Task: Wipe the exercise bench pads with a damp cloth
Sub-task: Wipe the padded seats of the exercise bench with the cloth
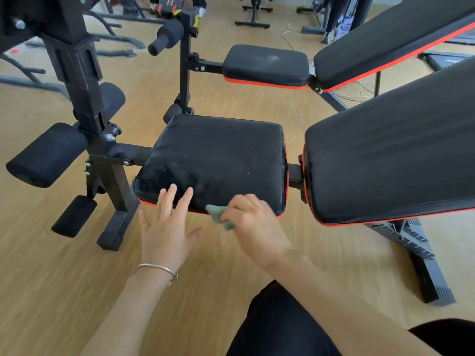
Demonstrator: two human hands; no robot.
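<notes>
Item one: foam roller [48, 155], far left, apart from both hands. Item two: my left hand [167, 227], fingers [168, 199] released and spread, tips at the near edge of the seat pad [218, 155]. Item three: damp cloth [218, 217], bunched at that same edge, grasped by my right hand [253, 222]. Item four: back pad [390, 155], not yet reached. Risk, as I judge it: so small a wad could skip the speckled middle or slide off the rim.
</notes>
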